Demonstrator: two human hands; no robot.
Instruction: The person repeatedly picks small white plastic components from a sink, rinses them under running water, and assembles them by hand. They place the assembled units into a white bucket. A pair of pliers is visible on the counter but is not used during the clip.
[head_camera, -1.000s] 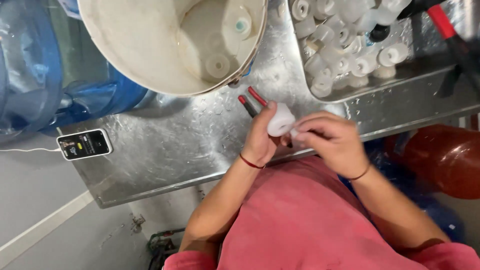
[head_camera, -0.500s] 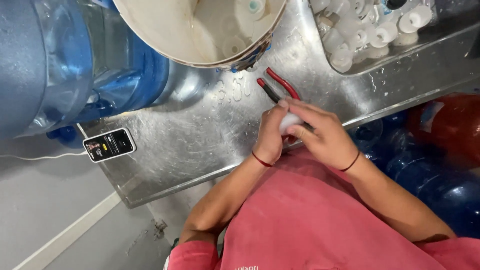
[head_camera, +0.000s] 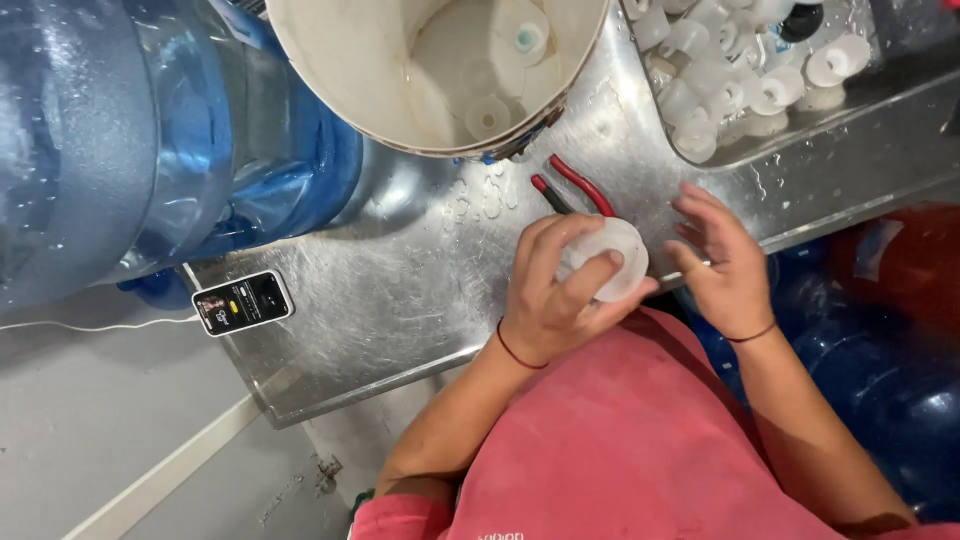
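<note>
Now L hand (head_camera: 555, 290) grips white cap (head_camera: 612, 258), R hand (head_camera: 725, 262) open.

We see the scene evenly and fairly brightly lit, with light falling from above. The steel counter (head_camera: 420, 290) throws back soft, smeared glare, strongest near its wet middle, and carries only faint shadows under the white bucket (head_camera: 330, 70). The big blue water bottle (head_camera: 120, 130) shows pale streaked highlights on its curved wall. Our left hand (head_camera: 555, 290) is fairly sharp, while the right hand (head_camera: 725, 265) is slightly smeared at the fingers (head_camera: 695, 205). The lower right corner sinks into deep shade. Lines bend outward towards the edges.
</note>
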